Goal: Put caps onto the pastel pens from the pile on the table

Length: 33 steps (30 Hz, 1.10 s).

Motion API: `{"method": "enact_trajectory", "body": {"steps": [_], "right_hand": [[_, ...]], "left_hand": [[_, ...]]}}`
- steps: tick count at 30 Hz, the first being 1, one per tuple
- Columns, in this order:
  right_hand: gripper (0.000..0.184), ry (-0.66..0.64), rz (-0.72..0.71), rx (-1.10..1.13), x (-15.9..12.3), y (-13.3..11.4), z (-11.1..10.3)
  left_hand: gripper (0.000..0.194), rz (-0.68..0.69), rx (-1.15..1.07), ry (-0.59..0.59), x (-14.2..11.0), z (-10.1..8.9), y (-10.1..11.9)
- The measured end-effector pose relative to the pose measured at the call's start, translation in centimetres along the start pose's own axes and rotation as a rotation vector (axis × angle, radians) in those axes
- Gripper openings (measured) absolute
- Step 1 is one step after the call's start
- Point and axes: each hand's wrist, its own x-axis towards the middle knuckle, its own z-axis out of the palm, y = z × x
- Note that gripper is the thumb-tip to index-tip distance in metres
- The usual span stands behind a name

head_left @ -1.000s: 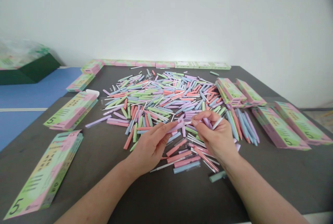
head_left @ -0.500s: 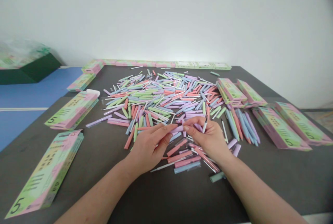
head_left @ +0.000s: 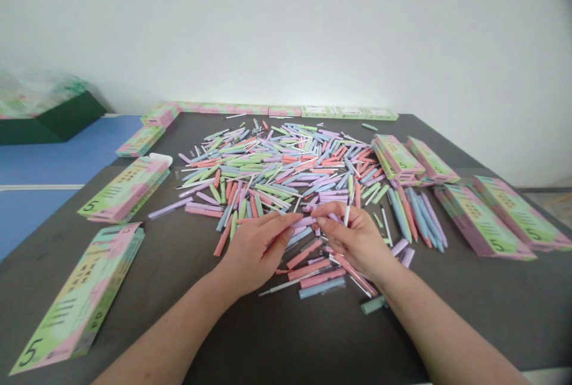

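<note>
Hands point(head_left: 357, 242) have drawn closer, the purple pen point(head_left: 304, 222) pinched between them.

Bare dark tabletop point(head_left: 263, 343) nearest the wearer, with piled pens point(head_left: 277, 164) blocking the middle beyond.

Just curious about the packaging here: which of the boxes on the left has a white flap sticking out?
The second-nearest box on the left. A white flap juts from its far end, while the nearest box shows none.
</note>
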Motion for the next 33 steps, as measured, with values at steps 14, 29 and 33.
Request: {"method": "enact_trajectory", "body": {"steps": [14,29,33], "right_hand": [[0.020,-0.041,0.081,0.079,0.0,0.0,0.5],[0.038,0.205,0.013,0.292,0.9,-2.1,-0.9],[0.024,0.325,-0.067,0.313,1.6,-2.2,-2.0]], "left_hand": [[0.026,-0.035,-0.090,-0.029,-0.1,0.2,0.0],[0.025,-0.514,-0.715,0.049,0.7,0.6,-0.2],[0.024,-0.539,-0.707,0.059,0.8,0.8,-0.4]]}}
